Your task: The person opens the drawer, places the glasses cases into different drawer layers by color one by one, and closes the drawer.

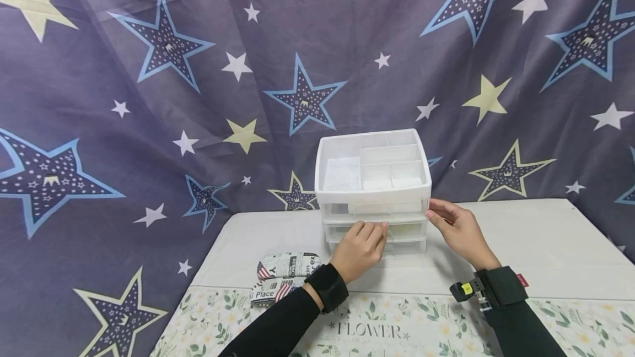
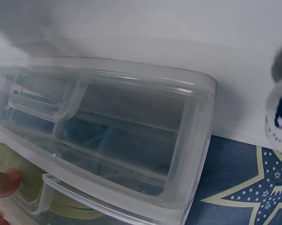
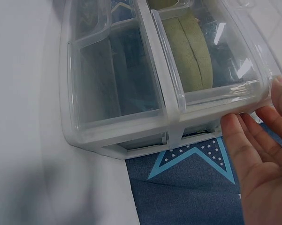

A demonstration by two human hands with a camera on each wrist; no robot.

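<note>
A white drawer unit (image 1: pixel 373 197) with clear drawers stands on the table, its open top tray split into compartments. My left hand (image 1: pixel 360 248) is at the front of the middle drawer, fingers curled at its handle; in the left wrist view the thumb (image 2: pixel 9 182) meets the handle cutout. Behind that clear front lies an olive-green fabric item (image 3: pixel 190 51). My right hand (image 1: pixel 460 231) rests at the unit's right side, fingertips against the side wall and thumb near the front corner. Below the middle drawer, the bottom drawer (image 2: pixel 126 126) is closed.
Left of the unit, a newsprint-patterned fabric bundle (image 1: pixel 285 277) lies on the white table (image 1: pixel 536 247). A floral cloth strip (image 1: pixel 421 321) marked FLOWER runs along the front. Behind the table hangs a star-patterned curtain (image 1: pixel 238 169).
</note>
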